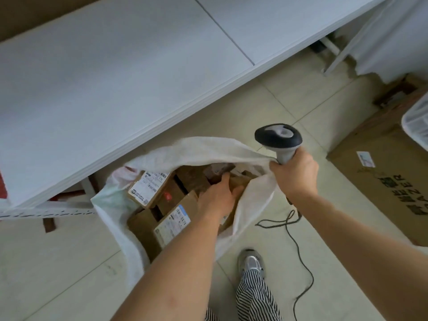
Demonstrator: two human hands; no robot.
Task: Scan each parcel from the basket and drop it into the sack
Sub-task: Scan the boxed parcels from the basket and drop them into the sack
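Note:
A white woven sack (203,149) stands open on the floor beside the table, with several brown cardboard parcels (148,188) inside, some showing white labels. My left hand (217,195) reaches down into the sack's mouth and holds a small brown parcel (238,181) among the others. My right hand (294,174) grips the grey handle of a black-headed barcode scanner (278,135) and also pinches the sack's right rim, holding it up. The white basket (416,121) shows only as a corner at the right edge.
A long white table (115,77) fills the upper left. A large cardboard box (389,181) sits on the floor at right, under the basket. The scanner's black cable (298,249) trails over the tiles. My striped trouser leg and grey shoe (251,262) stand near the sack.

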